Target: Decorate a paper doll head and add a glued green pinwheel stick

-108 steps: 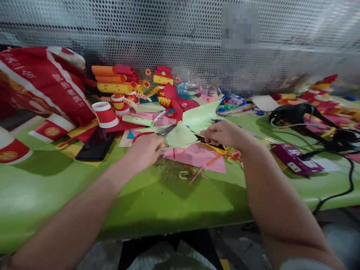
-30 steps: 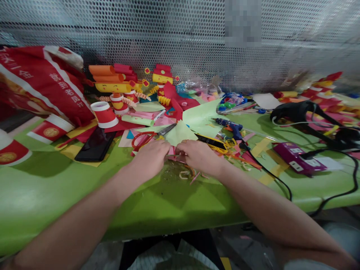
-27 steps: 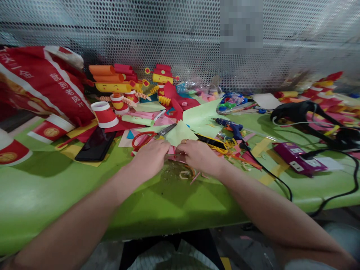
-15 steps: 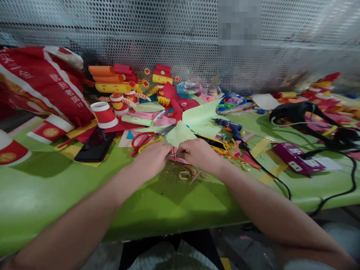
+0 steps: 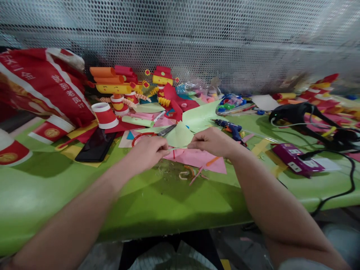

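Observation:
A thin pale green strip (image 5: 179,148) is stretched between my two hands, above the table's middle. My left hand (image 5: 153,150) pinches its left end, and my right hand (image 5: 206,142) pinches the right end. Both hands have their fingers pressed together. Under and below the strip lies a pink sheet (image 5: 216,165) with an orange strip on it. Just beyond the hands are a pale green sheet (image 5: 180,134) and scissors with red handles (image 5: 143,135), partly hidden by my left hand. Paper scraps (image 5: 197,175) lie nearer the table's front.
Paper cups (image 5: 104,115) and a black phone (image 5: 96,145) are at the left, below a red bag (image 5: 67,84). Paper figures (image 5: 112,89) stand behind. A blue glue gun (image 5: 232,128), a purple power socket (image 5: 298,159) and a black strap (image 5: 295,116) lie at the right.
My hands have moved apart, and the strip between them now shows longer. More of the pink sheet is visible below my right hand, which has risen slightly and covers the yellow-handled tool.

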The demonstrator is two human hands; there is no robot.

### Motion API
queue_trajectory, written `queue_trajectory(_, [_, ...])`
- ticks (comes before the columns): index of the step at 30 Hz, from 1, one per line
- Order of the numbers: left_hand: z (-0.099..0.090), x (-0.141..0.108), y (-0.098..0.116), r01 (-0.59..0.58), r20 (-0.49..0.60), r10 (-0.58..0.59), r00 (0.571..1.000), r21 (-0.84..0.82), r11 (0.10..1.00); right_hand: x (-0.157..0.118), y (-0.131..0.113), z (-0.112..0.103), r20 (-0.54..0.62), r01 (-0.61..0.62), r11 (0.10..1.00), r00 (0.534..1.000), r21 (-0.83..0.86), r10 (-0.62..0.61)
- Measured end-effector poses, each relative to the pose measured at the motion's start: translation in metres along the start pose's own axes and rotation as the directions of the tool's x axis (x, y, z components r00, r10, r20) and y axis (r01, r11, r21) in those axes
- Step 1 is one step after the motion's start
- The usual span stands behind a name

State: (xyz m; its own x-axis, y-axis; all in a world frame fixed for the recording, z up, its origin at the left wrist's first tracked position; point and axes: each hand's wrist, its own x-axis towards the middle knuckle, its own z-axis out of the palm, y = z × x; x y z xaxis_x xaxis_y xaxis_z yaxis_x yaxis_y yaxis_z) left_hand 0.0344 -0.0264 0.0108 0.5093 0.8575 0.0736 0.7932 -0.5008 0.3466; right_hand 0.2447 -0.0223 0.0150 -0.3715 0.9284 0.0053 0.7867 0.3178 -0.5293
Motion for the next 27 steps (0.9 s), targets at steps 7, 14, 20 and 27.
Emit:
queue_trajectory(7, [0.001, 0.003, -0.006, 0.195, 0.076, -0.187, 0.979, -0.598, 0.778, 0.012, 0.019, 0.006, -0.315, 0.047, 0.781, 0.929, 0.622, 0.195])
queue_trajectory(14, [0.014, 0.002, -0.001, 0.276, 0.208, -0.227, 0.951, -0.903, 0.329, 0.014, -0.004, 0.038, -0.112, 0.101, 0.458, 0.994, 0.883, -0.002])
queue_trajectory(20, [0.02, 0.002, 0.005, 0.269, 0.209, -0.207, 0.956, -0.906, 0.328, 0.011, -0.014, 0.05, -0.095, 0.105, 0.382, 0.994, 0.918, -0.046])
queue_trajectory(27, [0.023, 0.002, 0.01, 0.201, 0.127, -0.197, 0.972, -0.882, 0.427, 0.012, -0.016, 0.054, -0.12, 0.113, 0.47, 0.993, 0.875, -0.015])
